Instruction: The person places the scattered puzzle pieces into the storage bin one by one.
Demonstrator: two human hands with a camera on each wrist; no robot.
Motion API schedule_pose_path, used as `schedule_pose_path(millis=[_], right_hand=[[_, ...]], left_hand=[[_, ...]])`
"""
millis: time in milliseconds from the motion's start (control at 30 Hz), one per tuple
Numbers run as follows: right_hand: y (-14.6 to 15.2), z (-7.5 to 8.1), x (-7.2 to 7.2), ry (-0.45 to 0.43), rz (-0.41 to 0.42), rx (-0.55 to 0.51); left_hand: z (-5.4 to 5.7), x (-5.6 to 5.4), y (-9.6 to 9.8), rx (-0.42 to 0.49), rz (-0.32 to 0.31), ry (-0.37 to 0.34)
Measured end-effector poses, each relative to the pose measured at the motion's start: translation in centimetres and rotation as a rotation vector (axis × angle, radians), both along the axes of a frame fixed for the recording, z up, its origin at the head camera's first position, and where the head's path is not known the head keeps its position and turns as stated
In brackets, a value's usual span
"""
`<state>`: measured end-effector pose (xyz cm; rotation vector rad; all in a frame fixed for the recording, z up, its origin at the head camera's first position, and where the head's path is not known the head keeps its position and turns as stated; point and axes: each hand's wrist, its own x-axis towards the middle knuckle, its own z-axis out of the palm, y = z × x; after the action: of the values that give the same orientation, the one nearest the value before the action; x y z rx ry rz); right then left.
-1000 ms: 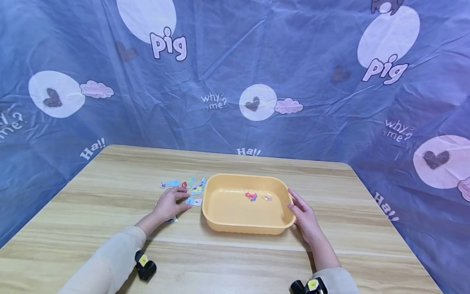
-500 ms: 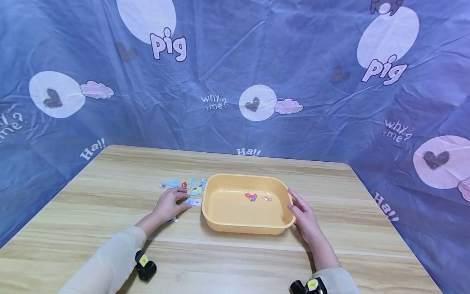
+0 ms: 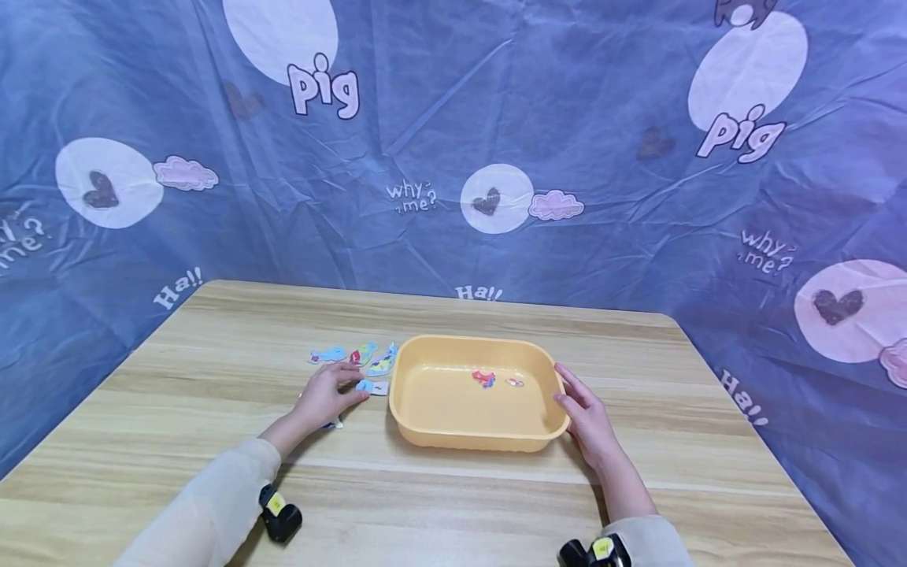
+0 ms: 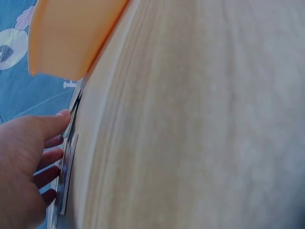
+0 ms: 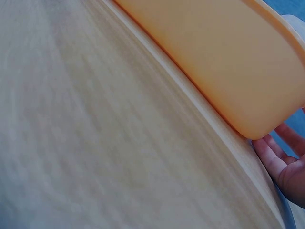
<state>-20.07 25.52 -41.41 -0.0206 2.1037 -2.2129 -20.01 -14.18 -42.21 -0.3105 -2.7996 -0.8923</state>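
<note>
A yellow-orange plastic basin sits on the wooden table in the head view. My right hand holds its right end, thumb over the rim and fingers along the outside; in the right wrist view, fingertips meet its lower corner. Left of the basin, my left hand rests beside a small blue-and-white flat picture piece, thumb and fingers apart and loosely bent. In the left wrist view, the left hand's thumb touches the edge of a thin piece. A red-and-blue cutout and a smaller one lie inside the basin.
Several flat coloured cutouts lie behind the left hand, among them a blue one, a red-green one and a blue-yellow one. Another dark piece is partly hidden under the left hand. A printed blue cloth hangs behind the table.
The small blue-and-white piece has shifted very slightly left toward the left hand. Both hands and the basin stay almost where they were.
</note>
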Motion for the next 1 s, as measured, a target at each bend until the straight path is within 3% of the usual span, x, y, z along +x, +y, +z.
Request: schedule_pose_path(millis=[433, 733, 1000], right_hand=[[0.1, 0.0, 0.0, 0.006, 0.008, -0.003], [0.0, -0.2, 0.0, 0.008, 0.001, 0.005], [0.0, -0.3, -0.1, 0.023, -0.003, 0.002]], left_hand=[[0.9, 0.6, -0.5, 0.020, 0.025, -0.006], [1.5, 0.8, -0.7, 0.126, 0.046, -0.007], [2.3, 0.9, -0.6, 0.162, 0.030, 0.046]])
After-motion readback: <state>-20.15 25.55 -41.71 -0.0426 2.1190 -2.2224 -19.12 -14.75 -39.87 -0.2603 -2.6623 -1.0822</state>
